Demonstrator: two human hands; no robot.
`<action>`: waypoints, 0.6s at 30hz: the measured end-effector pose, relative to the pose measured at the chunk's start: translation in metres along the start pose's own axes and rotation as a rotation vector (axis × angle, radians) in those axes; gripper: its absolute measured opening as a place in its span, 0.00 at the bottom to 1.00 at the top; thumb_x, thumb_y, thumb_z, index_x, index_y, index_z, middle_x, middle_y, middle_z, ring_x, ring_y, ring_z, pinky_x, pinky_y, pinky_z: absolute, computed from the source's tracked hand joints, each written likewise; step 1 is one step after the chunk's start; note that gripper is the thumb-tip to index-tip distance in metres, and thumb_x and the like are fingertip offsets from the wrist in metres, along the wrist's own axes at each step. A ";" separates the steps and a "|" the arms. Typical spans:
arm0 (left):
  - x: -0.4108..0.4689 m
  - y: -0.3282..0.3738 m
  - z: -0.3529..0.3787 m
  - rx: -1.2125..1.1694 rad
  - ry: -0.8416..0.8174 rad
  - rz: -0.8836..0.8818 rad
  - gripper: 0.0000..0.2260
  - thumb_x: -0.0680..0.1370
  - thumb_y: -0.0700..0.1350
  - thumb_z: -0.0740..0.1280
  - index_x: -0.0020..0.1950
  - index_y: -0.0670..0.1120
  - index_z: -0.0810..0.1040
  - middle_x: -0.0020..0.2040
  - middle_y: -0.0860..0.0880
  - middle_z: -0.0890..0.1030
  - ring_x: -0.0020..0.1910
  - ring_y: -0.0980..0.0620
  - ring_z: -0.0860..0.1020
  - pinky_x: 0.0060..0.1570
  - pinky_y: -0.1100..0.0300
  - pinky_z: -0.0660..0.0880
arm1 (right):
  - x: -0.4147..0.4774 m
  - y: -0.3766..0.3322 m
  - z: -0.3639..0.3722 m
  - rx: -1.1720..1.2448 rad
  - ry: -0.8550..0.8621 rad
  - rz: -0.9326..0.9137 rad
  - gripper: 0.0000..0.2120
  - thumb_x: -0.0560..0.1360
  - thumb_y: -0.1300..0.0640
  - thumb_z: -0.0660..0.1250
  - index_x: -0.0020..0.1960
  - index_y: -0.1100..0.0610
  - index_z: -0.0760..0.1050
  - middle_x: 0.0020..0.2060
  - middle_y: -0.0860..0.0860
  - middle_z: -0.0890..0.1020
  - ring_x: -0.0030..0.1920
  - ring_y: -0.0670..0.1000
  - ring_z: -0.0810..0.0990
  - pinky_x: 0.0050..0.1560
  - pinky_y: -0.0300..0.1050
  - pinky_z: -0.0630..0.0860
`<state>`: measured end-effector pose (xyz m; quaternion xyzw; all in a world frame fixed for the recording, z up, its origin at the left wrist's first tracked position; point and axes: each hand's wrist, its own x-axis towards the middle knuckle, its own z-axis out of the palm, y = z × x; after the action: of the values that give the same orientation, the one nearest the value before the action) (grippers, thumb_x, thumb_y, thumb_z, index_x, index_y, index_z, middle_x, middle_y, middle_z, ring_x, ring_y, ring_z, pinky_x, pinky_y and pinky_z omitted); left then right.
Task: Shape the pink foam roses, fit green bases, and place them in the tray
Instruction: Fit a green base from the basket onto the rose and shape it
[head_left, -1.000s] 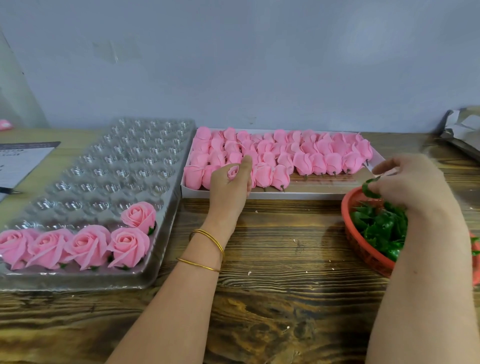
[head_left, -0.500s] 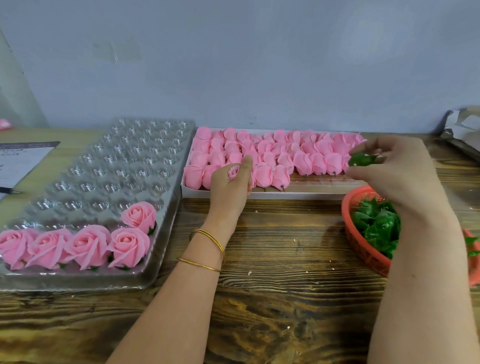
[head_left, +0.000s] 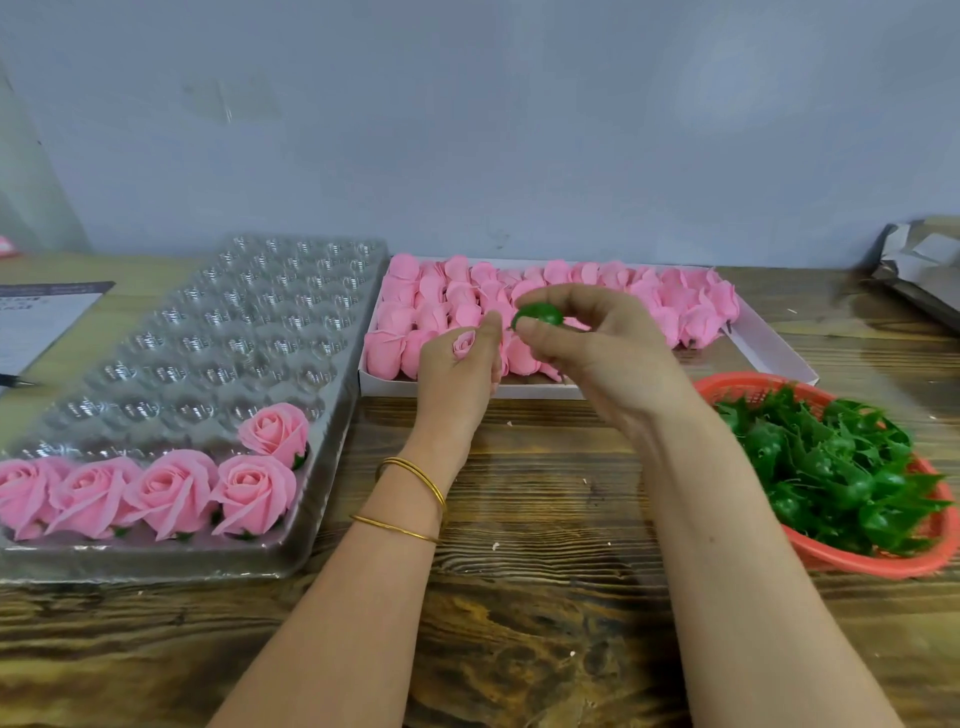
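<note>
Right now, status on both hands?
Left hand grips pink rosebud. Right hand pinches green base, not yet fitted. Nothing between them.

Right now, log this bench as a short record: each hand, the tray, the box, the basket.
left hand: holds a pink rosebud
right hand: pinches a green base close beside the bud, not yet fitted
clear tray: five finished roses in view, in its near cups
white box: rows of unshaped buds
red basket: heap of spare bases
</note>
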<state>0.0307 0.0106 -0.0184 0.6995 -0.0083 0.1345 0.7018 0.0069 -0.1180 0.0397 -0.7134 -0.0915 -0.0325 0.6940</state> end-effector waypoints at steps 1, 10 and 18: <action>0.000 0.000 0.000 -0.002 -0.004 0.000 0.25 0.82 0.52 0.62 0.24 0.53 0.73 0.23 0.54 0.70 0.26 0.57 0.69 0.32 0.59 0.67 | 0.002 0.004 0.002 0.063 -0.007 0.018 0.07 0.73 0.68 0.72 0.47 0.57 0.81 0.37 0.50 0.81 0.37 0.50 0.77 0.44 0.44 0.78; 0.000 0.002 -0.002 -0.095 0.035 -0.044 0.26 0.81 0.53 0.64 0.22 0.52 0.72 0.23 0.54 0.72 0.26 0.55 0.71 0.28 0.66 0.68 | 0.007 0.028 0.017 0.143 -0.048 0.093 0.06 0.76 0.65 0.68 0.52 0.64 0.81 0.43 0.61 0.78 0.46 0.58 0.78 0.58 0.56 0.79; 0.003 0.004 -0.006 -0.147 0.084 -0.087 0.26 0.81 0.52 0.64 0.22 0.53 0.73 0.23 0.56 0.71 0.27 0.57 0.72 0.28 0.65 0.70 | 0.006 0.036 0.018 -0.147 -0.038 0.015 0.02 0.73 0.58 0.75 0.42 0.51 0.84 0.34 0.47 0.85 0.34 0.40 0.79 0.40 0.33 0.75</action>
<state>0.0320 0.0174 -0.0142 0.6397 0.0418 0.1323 0.7560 0.0177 -0.1006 0.0051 -0.7635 -0.0970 -0.0204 0.6381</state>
